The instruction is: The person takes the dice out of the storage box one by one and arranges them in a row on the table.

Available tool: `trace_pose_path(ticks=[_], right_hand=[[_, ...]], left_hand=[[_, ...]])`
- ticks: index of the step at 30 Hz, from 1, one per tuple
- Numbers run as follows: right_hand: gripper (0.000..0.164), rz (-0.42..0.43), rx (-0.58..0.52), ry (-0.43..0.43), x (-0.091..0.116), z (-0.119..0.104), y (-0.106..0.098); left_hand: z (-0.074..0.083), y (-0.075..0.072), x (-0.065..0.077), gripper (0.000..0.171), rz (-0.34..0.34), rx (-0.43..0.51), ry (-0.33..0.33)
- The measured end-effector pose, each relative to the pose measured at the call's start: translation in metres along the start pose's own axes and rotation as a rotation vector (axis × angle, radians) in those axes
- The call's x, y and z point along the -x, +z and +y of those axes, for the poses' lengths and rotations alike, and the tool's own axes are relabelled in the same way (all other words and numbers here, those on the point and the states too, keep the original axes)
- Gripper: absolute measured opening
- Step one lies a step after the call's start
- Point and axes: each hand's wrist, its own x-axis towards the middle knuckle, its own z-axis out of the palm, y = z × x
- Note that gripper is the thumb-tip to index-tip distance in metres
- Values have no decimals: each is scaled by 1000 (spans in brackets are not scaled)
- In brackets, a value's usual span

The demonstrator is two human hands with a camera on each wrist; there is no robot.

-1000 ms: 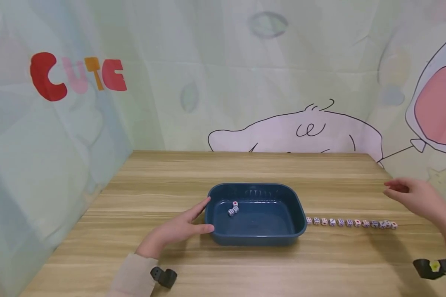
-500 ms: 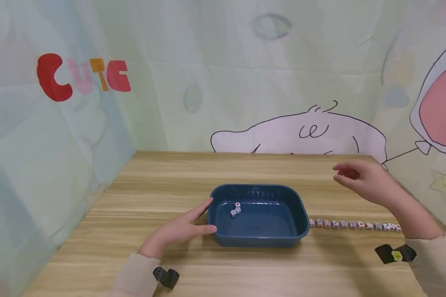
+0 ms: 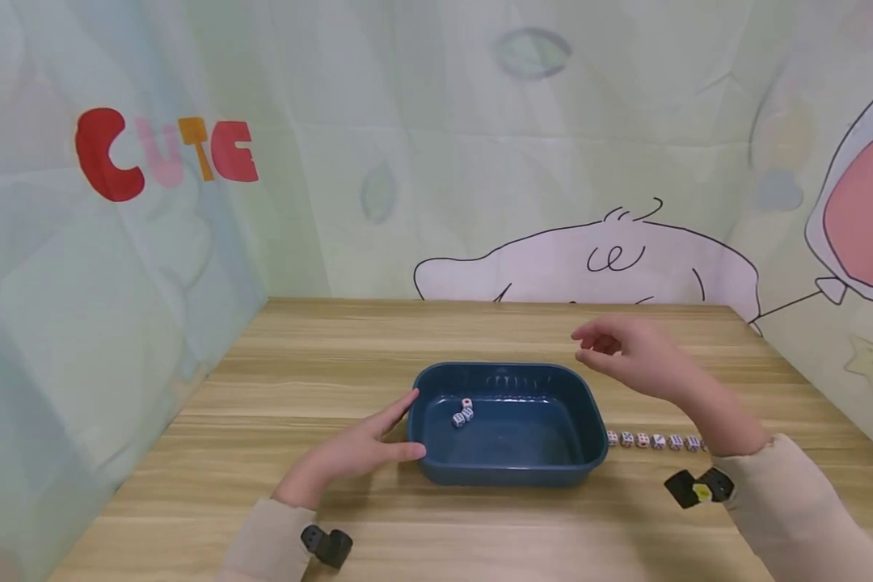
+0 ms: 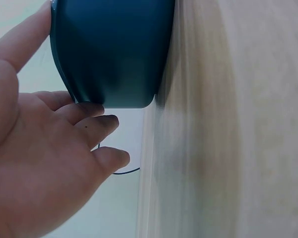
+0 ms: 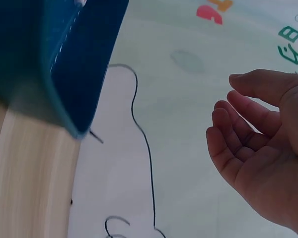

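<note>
A dark blue plastic tray [image 3: 509, 477] rests on the table, with 3 white dice [image 3: 459, 419] lying together in its left part. My left hand [image 3: 356, 449] touches the tray's left end, thumb at the near corner and fingers along the side; in the left wrist view its fingers [image 4: 97, 128] lie fairly straight against the wall. Above the table, just past the tray's far right corner, my right hand [image 3: 636, 356] hovers. Its fingers bend loosely with nothing between them, as the right wrist view of that hand [image 5: 263, 148] confirms.
A row of several dice [image 3: 659, 441] runs rightward from the tray's right side; my right forearm hides its far part. The wooden table [image 3: 349, 339] meets a printed cloth backdrop [image 3: 335, 202] at the back and sides.
My right hand has moved left from beyond the row's right end to near the tray. The left hand, the tray and the dice in it stay in place.
</note>
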Motion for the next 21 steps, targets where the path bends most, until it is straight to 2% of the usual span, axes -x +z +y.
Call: trace_pose_path(ticks=[8, 16, 21], right_hand=[[24, -50, -96, -53, -22, -22, 35], [26, -157, -193, -95, -37, -39, 71], [27, -233, -227, -104, -47, -41, 97]], left_hand=[[1, 0, 0, 86, -11, 10, 0], [0, -1, 0, 85, -13, 13, 11], [0, -1, 0, 84, -24, 5, 20]])
